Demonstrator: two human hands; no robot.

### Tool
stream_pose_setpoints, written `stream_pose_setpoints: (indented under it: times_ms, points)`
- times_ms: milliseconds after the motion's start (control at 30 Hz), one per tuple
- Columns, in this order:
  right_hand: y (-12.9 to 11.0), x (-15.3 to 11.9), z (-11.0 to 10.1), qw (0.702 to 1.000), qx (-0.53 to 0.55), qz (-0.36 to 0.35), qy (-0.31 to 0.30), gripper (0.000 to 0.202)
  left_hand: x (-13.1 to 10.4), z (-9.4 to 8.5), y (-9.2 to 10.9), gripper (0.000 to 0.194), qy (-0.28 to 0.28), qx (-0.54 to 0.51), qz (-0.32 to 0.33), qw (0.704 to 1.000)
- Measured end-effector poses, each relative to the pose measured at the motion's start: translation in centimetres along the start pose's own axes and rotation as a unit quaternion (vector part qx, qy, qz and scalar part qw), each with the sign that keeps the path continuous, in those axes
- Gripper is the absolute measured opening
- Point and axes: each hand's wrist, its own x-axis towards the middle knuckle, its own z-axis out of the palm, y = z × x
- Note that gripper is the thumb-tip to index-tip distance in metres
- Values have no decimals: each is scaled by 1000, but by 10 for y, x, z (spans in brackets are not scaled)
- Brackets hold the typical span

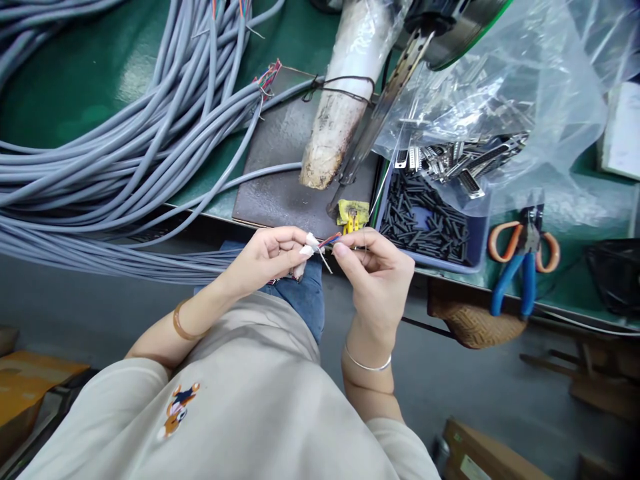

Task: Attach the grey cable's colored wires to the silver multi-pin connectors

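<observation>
My left hand [277,257], with white tape round its thumb and finger tips, is closed in a pinch at the end of a cable. The cable's sheath is mostly hidden by the fingers. Thin red, blue and white wires [329,239] stick out between my hands, the white one pointing down and away from the rest. My right hand [373,263] pinches the tips of the red and blue wires between thumb and forefinger. Just beyond the fingertips, at the table edge, is a yellow connector-like piece [353,217].
Grey cables [165,147] spread across the left. A stained white tube [340,100] and a perforated metal rod [385,93] slant over a brown board [273,190]. Right are a blue bin [477,243] of short black tubes, bagged metal connectors [465,160], blue-handled pliers [527,277] and orange-handled scissors [503,241].
</observation>
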Motion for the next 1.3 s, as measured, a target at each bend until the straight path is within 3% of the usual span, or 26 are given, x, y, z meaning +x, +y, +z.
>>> stream_pose_setpoints:
  times_ms: [333,667,833,1000,1133,1300]
  points:
    - [-2,2,1,999,18,35,12,11,0,4,2,37,-5,-8,16,1000]
    - [-7,-5,4,994,-95,-57,25,7,3,11,-5,37,93,15,103,990]
    - [-9,-5,3,988,-124,-81,34,5,4,12,-9,27,110,62,131,983]
    - [-9,-4,2,995,-85,-38,28,11,3,12,-9,24,100,81,139,982]
    - [-5,-3,1,1000,-22,15,2,15,1,13,-5,21,61,53,131,988]
    - [-3,-3,2,1000,-8,26,1,14,1,13,-1,22,37,7,103,994]
